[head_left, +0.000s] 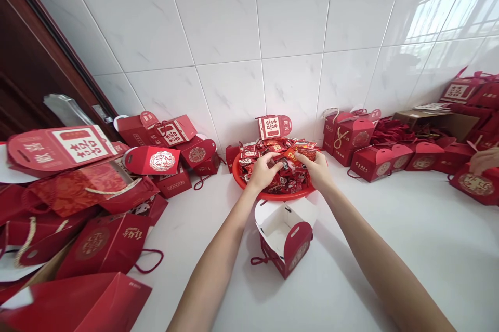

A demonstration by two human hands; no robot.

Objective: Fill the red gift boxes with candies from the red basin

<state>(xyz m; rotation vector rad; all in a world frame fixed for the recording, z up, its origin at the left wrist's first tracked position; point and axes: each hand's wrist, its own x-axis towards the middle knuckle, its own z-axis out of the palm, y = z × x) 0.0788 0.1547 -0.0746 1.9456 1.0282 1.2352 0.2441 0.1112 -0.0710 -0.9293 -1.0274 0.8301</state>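
Observation:
A red round basin [268,197] is heaped with red-wrapped sweets [286,182]. My left hand [265,172] reaches over the heap from the left, thumb and fingers curled in among the wrappers; what they grip, if anything, is hidden. On the other side, my right hand [317,170] has its thumb pressed on a red and orange packet [292,155]. Between my forearms and in front of the basin stands a red gift box [292,256] with its top open, white inside, a dark red cord loop at its left side.
Many red gift boxes [103,241] are piled at the left. More boxes [376,161] stand at the right, beside a cardboard carton [463,121]. Another person's hand [485,160] touches a box [477,184] at the right edge. A tiled wall [230,93] rises behind.

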